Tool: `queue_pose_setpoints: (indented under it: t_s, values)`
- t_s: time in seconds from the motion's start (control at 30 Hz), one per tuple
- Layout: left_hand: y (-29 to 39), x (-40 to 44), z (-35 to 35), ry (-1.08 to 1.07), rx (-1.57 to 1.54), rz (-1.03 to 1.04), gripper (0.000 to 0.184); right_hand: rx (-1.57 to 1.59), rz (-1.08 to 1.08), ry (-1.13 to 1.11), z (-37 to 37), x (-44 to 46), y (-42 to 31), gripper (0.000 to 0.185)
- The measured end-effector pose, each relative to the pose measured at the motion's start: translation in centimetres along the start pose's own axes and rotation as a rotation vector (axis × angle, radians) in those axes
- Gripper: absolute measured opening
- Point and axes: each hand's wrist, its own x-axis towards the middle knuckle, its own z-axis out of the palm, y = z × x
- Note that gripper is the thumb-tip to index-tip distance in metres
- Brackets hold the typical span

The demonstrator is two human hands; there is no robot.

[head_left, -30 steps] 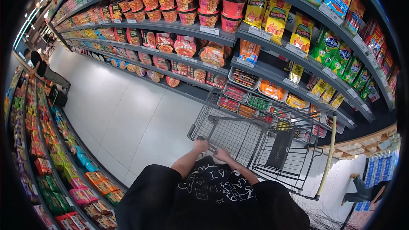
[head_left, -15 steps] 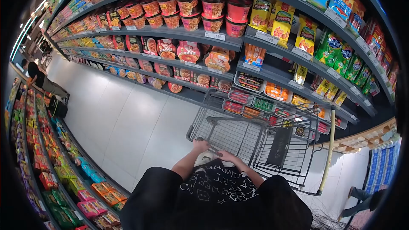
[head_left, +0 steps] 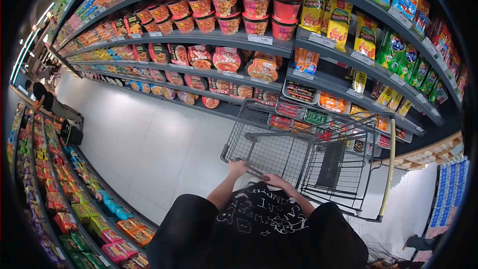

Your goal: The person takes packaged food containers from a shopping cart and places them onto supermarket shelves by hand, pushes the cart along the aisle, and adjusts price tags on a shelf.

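Observation:
A grey wire shopping cart (head_left: 273,149) stands sideways before me, its basket showing bare mesh and its yellow-ended handle (head_left: 389,169) off to the right. My left hand (head_left: 238,167) is closed round the basket's near rim, close to its left corner. Just right of it, my right hand (head_left: 272,180) is also closed on that rim, nearer my body; its fingertips are partly hidden. A dark panel (head_left: 330,163) hangs in the cart's child-seat part.
Shelves ahead hold cup noodles (head_left: 225,7), bowl meals (head_left: 226,60) and yellow snack bags (head_left: 339,22). Packed trays (head_left: 301,92) sit low behind the cart. A snack shelf (head_left: 94,209) lines the left. Someone in dark clothes (head_left: 47,99) bends over farther down the aisle, beside a black bag (head_left: 71,133).
Shelves and cart have shifted slightly right in view. Both hands stay on the cart's rim. A pale object below my hands is now out of sight.

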Motion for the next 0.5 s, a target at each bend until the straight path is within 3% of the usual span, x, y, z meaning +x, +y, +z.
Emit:
queue_pose_setpoints:
  t_s: [0.07, 0.2, 0.27, 0.37, 0.5]
  values:
    - [-1.2, 0.3, 1.0, 0.155, -0.07, 0.084, 0.025, -0.07, -0.017, 0.064, -0.5, -0.9, -0.9, 0.04]
    - [-2.2, 0.2, 0.3, 0.168, -0.131, 0.099, 0.023, -0.243, 0.046, 0.168, -2.0, -5.1, -4.5, 0.038]
    - [-2.6, -0.3, -0.4, 0.183, -0.194, 0.174, 0.021, -0.32, -0.065, 0.459, -1.5, -7.4, -4.3, 0.032]
    - [-4.1, -0.1, 0.2, 0.255, -0.246, 0.271, 0.018, -0.245, -0.063, 0.659, -0.9, -10.0, -3.5, 0.022]
    - [-4.4, -0.5, -0.2, 0.239, -0.218, 0.257, 0.015, -0.269, 0.276, 1.025, -0.2, -12.7, -2.2, 0.005]
